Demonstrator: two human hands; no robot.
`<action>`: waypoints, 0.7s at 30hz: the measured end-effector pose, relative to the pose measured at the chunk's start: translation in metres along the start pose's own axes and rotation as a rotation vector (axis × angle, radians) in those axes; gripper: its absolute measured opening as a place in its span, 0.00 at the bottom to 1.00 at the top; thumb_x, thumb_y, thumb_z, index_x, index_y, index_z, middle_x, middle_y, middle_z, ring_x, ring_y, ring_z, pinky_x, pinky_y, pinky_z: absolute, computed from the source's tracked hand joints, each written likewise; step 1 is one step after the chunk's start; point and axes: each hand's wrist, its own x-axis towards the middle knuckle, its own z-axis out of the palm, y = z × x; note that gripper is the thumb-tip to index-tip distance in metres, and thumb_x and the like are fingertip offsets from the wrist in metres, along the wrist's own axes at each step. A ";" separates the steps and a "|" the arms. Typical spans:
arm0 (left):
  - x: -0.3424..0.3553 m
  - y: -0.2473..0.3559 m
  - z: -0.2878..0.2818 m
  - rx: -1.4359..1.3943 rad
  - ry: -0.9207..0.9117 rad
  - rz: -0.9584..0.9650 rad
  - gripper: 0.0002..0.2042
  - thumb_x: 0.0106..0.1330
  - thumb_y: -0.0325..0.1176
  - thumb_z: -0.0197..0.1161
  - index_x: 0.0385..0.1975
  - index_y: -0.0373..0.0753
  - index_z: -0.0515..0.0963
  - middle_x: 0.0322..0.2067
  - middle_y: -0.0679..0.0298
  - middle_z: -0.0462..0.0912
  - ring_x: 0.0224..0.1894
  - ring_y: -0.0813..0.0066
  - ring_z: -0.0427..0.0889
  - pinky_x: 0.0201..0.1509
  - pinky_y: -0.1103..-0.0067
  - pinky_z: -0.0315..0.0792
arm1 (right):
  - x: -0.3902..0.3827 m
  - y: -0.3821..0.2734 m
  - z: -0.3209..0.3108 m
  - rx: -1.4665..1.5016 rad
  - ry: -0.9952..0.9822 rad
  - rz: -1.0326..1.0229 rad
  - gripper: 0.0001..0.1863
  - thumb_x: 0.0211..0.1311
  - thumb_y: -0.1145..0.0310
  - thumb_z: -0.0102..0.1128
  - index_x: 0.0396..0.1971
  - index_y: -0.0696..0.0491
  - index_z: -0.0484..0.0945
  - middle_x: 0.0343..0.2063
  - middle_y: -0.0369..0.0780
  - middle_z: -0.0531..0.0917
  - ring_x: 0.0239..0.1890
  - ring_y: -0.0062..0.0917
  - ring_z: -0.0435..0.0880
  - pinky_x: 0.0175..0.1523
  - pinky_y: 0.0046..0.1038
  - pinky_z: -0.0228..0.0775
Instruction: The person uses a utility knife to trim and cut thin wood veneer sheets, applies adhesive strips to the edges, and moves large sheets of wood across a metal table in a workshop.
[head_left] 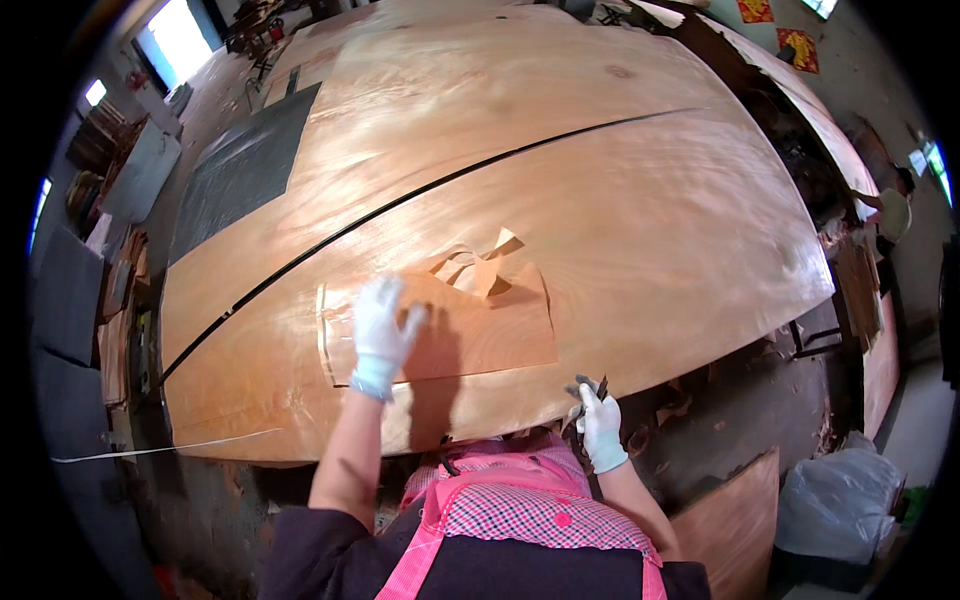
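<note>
A thin piece of wood veneer (500, 338) lies on the large wood-faced table in front of me, a pale strip along its left end. My left hand (380, 335), in a white glove, is over the veneer's left part with fingers stretched. Its shadow falls to the right; whether the hand touches the sheet I cannot tell. Curled, torn veneer scraps (484, 268) rise at the piece's far edge. By the table's near edge, my right hand (602, 432), also white-gloved, is closed around a dark, thin-bladed tool (603, 386), perhaps a knife.
A long black strip (400, 202) runs diagonally across the wood surface (640, 240). At the far left lies a dark grey sheet (245, 165). A white cord (165, 451) crosses the near left corner. Clear plastic (838, 500) covers something at lower right. Another person (893, 212) stands far right.
</note>
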 end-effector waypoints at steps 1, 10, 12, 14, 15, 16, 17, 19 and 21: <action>-0.018 0.005 0.007 -0.107 -0.242 -0.030 0.41 0.53 0.50 0.77 0.65 0.36 0.70 0.66 0.44 0.68 0.70 0.43 0.62 0.75 0.55 0.55 | 0.008 -0.005 0.003 -0.005 0.003 -0.010 0.17 0.75 0.64 0.54 0.56 0.57 0.76 0.45 0.41 0.87 0.20 0.12 0.75 0.17 0.15 0.58; -0.095 0.010 0.036 0.025 -0.132 0.118 0.13 0.55 0.30 0.69 0.41 0.39 0.83 0.49 0.55 0.82 0.55 0.52 0.78 0.60 0.62 0.72 | 0.074 -0.058 0.040 -0.165 -0.188 0.085 0.17 0.71 0.57 0.62 0.49 0.55 0.78 0.37 0.35 0.83 0.22 0.14 0.77 0.18 0.17 0.60; -0.079 0.020 0.029 0.008 -0.043 0.058 0.08 0.55 0.24 0.65 0.35 0.39 0.83 0.41 0.58 0.84 0.45 0.55 0.82 0.52 0.64 0.76 | 0.087 -0.078 0.046 -0.243 -0.279 0.153 0.18 0.69 0.55 0.64 0.47 0.54 0.79 0.36 0.37 0.84 0.21 0.14 0.74 0.18 0.17 0.59; -0.044 0.028 0.014 0.071 0.010 0.076 0.08 0.55 0.23 0.62 0.34 0.38 0.82 0.35 0.57 0.84 0.42 0.55 0.83 0.47 0.64 0.77 | 0.100 -0.104 0.056 -0.198 -0.383 0.256 0.16 0.69 0.56 0.64 0.45 0.53 0.79 0.34 0.36 0.85 0.21 0.13 0.73 0.18 0.16 0.57; -0.022 0.032 0.003 0.108 -0.011 0.041 0.07 0.55 0.24 0.62 0.33 0.38 0.82 0.36 0.55 0.84 0.42 0.54 0.83 0.48 0.64 0.77 | 0.109 -0.120 0.067 -0.203 -0.375 0.261 0.14 0.67 0.56 0.66 0.39 0.51 0.79 0.31 0.37 0.85 0.20 0.13 0.72 0.18 0.16 0.56; 0.004 0.036 -0.009 0.116 0.051 0.070 0.07 0.56 0.23 0.61 0.34 0.38 0.82 0.38 0.55 0.84 0.43 0.53 0.83 0.49 0.63 0.77 | 0.117 -0.138 0.080 -0.200 -0.370 0.229 0.12 0.67 0.58 0.67 0.39 0.51 0.80 0.30 0.35 0.84 0.21 0.13 0.72 0.18 0.17 0.56; 0.027 0.041 -0.023 0.183 0.212 0.179 0.08 0.58 0.23 0.61 0.36 0.38 0.82 0.39 0.54 0.84 0.44 0.52 0.82 0.51 0.63 0.76 | 0.123 -0.157 0.091 -0.131 -0.391 0.205 0.11 0.67 0.60 0.67 0.38 0.52 0.80 0.28 0.34 0.83 0.21 0.12 0.72 0.19 0.17 0.56; 0.050 0.054 -0.054 0.208 0.368 0.168 0.08 0.58 0.23 0.61 0.37 0.37 0.82 0.41 0.56 0.84 0.46 0.54 0.82 0.55 0.64 0.76 | 0.124 -0.195 0.103 -0.045 -0.515 0.047 0.09 0.69 0.63 0.66 0.38 0.53 0.80 0.26 0.33 0.81 0.18 0.11 0.71 0.17 0.16 0.55; 0.042 0.071 -0.075 0.306 0.505 0.233 0.10 0.57 0.24 0.63 0.39 0.39 0.84 0.46 0.57 0.84 0.53 0.55 0.82 0.62 0.61 0.74 | 0.114 -0.222 0.098 -0.030 -0.580 -0.120 0.08 0.69 0.64 0.65 0.38 0.53 0.81 0.23 0.33 0.79 0.15 0.11 0.69 0.16 0.15 0.55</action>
